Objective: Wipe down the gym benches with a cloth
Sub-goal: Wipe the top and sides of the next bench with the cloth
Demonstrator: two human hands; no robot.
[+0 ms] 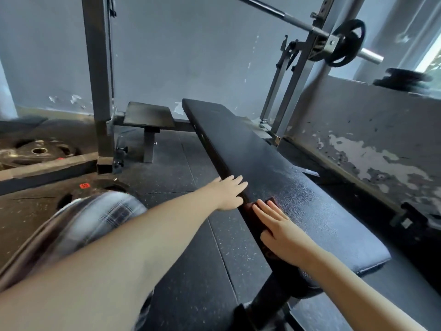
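Observation:
A long black padded gym bench (274, 163) runs from the near right toward the far wall. My right hand (278, 229) lies flat with straight fingers on a dark red cloth (250, 207), pressing it against the bench's left edge. Only a little of the cloth shows beyond my fingers and below my palm. My left hand (229, 192) reaches out with straight fingers and rests on the bench's left edge, just beyond the cloth. A damp sheen shows on the pad right of my hands.
A smaller black pad (149, 117) on a post stands beyond the bench, left. A grey rack upright (99, 91) rises at left. A barbell with a plate (344, 45) hangs overhead right. Weight plates (38, 151) lie on the floor left. A low peeling wall (370, 144) runs along the right.

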